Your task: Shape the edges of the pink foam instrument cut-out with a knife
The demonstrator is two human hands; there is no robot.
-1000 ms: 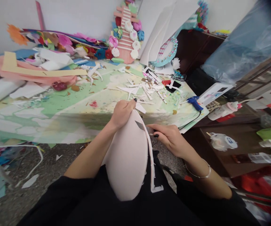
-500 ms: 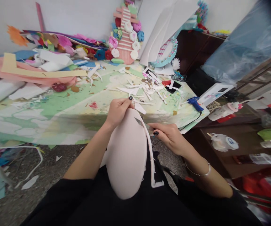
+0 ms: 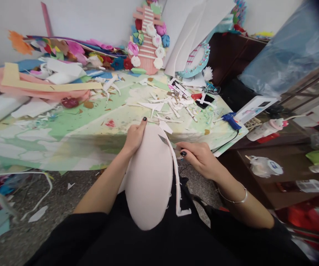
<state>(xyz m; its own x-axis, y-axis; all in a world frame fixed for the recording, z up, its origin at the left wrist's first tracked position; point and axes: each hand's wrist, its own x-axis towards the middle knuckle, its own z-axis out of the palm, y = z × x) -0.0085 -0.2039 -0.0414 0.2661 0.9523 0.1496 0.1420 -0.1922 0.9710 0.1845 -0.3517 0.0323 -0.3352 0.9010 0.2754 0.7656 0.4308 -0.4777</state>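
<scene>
A pale pink foam board oval [image 3: 150,181] slants from the table edge down to my lap. My left hand [image 3: 135,137] is closed on its upper left edge, the thumb lying on the face. In my right hand [image 3: 196,157] is a thin craft knife blade [image 3: 163,139], pinched between the fingers; its tip lies over the board near the upper right edge. A narrow cut strip [image 3: 177,184] hangs along the right side, joined near the top and bent at its lower end. The part of the knife inside my fingers is hidden.
White offcuts [image 3: 173,107] litter the cloth-covered table [image 3: 115,136]. A blue glue gun [image 3: 231,121] lies at its right end. Behind stands a pink guitar shape [image 3: 148,55] with paper flowers. Coloured paper and foam sheets [image 3: 51,87] pile up at left. A cup [image 3: 264,129] is at right.
My left hand has slid a little left and down along the board's edge, its thumb shifting from the top. The board and hanging strip have shifted slightly; the blade stays near the same edge.
</scene>
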